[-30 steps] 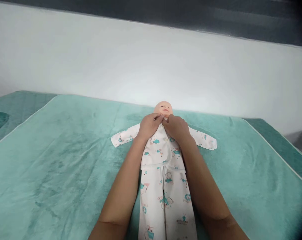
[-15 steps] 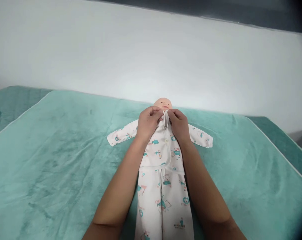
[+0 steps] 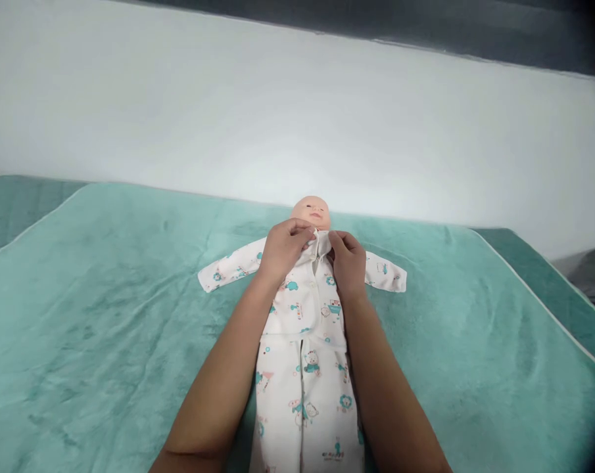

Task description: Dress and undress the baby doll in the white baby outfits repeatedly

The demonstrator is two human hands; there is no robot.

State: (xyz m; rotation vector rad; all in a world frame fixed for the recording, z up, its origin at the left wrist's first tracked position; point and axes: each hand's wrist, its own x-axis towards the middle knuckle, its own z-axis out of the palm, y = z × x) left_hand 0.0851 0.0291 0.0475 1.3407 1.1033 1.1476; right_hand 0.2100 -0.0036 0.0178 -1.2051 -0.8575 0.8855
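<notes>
Head view: doll (image 3: 311, 211) lies face up near the middle of the green blanket (image 3: 104, 295), long axis 12–6 o'clock, head at 12 toward the white wall (image 3: 297, 131), legs running to 6 toward the person. Sleeves (image 3: 228, 269) are spread flat to 9 and 3 o'clock. Left hand (image 3: 281, 249) and right hand (image 3: 347, 257) sit close together just below the chin, each pinched on one edge of the shirt (image 3: 302, 305) at the neck opening, fingertips nearly meeting. Judged state: trousers (image 3: 307, 401) are on and the shirt front lies overlapped and flat down to its hem, so the lower closure looks done. The neck fastening looks unfinished. Whether it is joined, cannot tell; fingers cover it.
</notes>
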